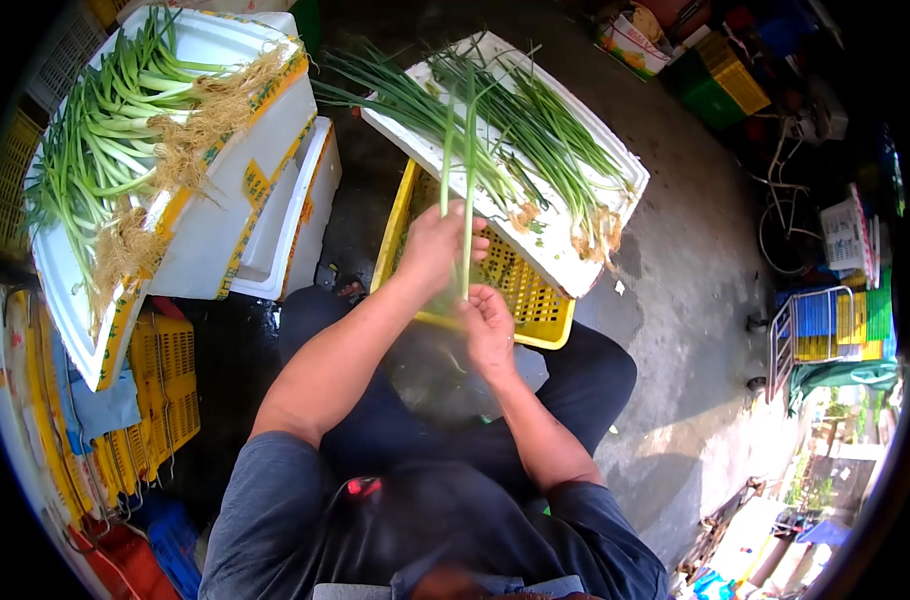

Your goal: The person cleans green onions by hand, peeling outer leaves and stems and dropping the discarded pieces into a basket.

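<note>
My left hand is closed around long green onion stalks that stand up in front of me, leaves pointing away. Just below and to the right, my right hand pinches the lower end of a stalk; motion blur smears the part between the hands. Beyond them, green onions with roots lie in bunches on a white foam lid. This lid rests across a yellow plastic basket between my knees. The basket's inside is mostly hidden.
At the left, a white foam box carries a large pile of leafy stalks with shaggy roots. Yellow crates stand below it. A metal trolley and a bicycle wheel are at the right on the wet concrete floor.
</note>
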A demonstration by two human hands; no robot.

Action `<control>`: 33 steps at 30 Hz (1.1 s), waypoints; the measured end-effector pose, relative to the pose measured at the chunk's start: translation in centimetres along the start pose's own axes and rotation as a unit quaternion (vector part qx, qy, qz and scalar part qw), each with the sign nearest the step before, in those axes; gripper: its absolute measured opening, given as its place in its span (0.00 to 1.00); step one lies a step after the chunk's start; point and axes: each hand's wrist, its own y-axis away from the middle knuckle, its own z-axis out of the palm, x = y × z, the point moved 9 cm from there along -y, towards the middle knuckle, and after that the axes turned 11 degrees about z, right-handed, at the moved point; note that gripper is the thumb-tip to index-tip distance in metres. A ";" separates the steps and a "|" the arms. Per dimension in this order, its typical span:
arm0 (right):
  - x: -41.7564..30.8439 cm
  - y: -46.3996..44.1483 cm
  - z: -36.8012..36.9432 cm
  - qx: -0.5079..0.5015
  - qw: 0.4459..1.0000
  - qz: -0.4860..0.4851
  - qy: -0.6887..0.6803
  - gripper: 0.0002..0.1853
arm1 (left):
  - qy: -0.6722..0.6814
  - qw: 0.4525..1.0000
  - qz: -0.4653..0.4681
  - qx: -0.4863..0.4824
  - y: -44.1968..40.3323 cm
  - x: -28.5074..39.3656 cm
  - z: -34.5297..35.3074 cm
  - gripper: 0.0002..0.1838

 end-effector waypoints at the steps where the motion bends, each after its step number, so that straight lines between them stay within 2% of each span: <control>1: 0.6 0.0 0.2 -0.003 1.000 0.011 0.025 0.13 | 0.000 1.000 -0.002 0.004 0.1 0.4 -0.2 0.16; 5: 1.2 -0.4 -0.2 -0.018 0.990 0.082 0.112 0.11 | -0.014 1.000 -0.010 -0.007 0.5 0.8 -0.4 0.16; 8: -2.9 -1.9 -1.8 0.030 0.964 -0.117 0.235 0.12 | -0.045 0.998 0.028 -0.030 0.3 0.9 -0.5 0.12; 9: -4.8 -2.3 -2.4 0.052 0.981 -0.102 0.154 0.14 | -0.059 0.997 0.036 -0.034 0.5 1.0 -0.4 0.11; 10: -6.8 -3.3 -2.9 0.076 0.973 -0.145 0.163 0.13 | -0.074 0.996 0.043 -0.040 0.7 1.2 -0.1 0.10; 13: -12.2 -5.0 -0.8 0.020 0.977 -0.148 0.155 0.27 | -0.132 0.987 0.060 -0.066 0.7 1.4 0.9 0.09; 15: -14.0 -6.0 1.4 -0.033 0.983 -0.114 0.140 0.31 | -0.154 0.984 0.059 -0.074 1.0 1.3 1.3 0.09; 16: -14.4 -6.5 1.8 -0.037 0.979 -0.129 0.155 0.34 | -0.154 0.984 0.053 -0.073 1.1 1.3 1.4 0.09; 17: -14.2 -7.2 1.7 -0.031 0.978 -0.151 0.137 0.27 | -0.155 0.984 0.047 -0.070 1.2 1.3 1.4 0.08; 19: -14.2 -6.9 1.7 -0.032 0.980 -0.084 0.178 0.16 | -0.175 0.981 0.050 -0.067 1.1 1.5 1.2 0.08; 22: -13.1 -7.2 -2.6 0.056 0.981 -0.164 0.082 0.12 | -0.175 0.981 0.057 -0.053 0.9 1.7 0.8 0.08; 23: -13.4 -6.7 -4.1 0.053 0.976 -0.201 0.059 0.10 | -0.165 0.984 0.056 -0.046 0.9 1.9 0.7 0.08; 25: -12.8 -5.1 -7.3 0.109 0.973 -0.184 -0.084 0.08 | -0.155 0.986 0.053 -0.040 0.9 2.0 0.5 0.09; 28: -9.9 -3.2 -9.5 0.067 0.952 -0.128 -0.271 0.05 | -0.152 0.986 0.053 -0.045 0.7 2.1 0.6 0.09; 31: -3.4 -2.8 -12.3 0.103 0.953 -0.033 -0.283 0.05 | -0.141 0.987 0.055 -0.056 1.1 2.2 1.2 0.10; 33: -0.7 -2.2 -12.8 0.165 0.972 0.018 -0.167 0.05 | -0.121 0.990 0.041 -0.061 1.5 2.5 1.5 0.11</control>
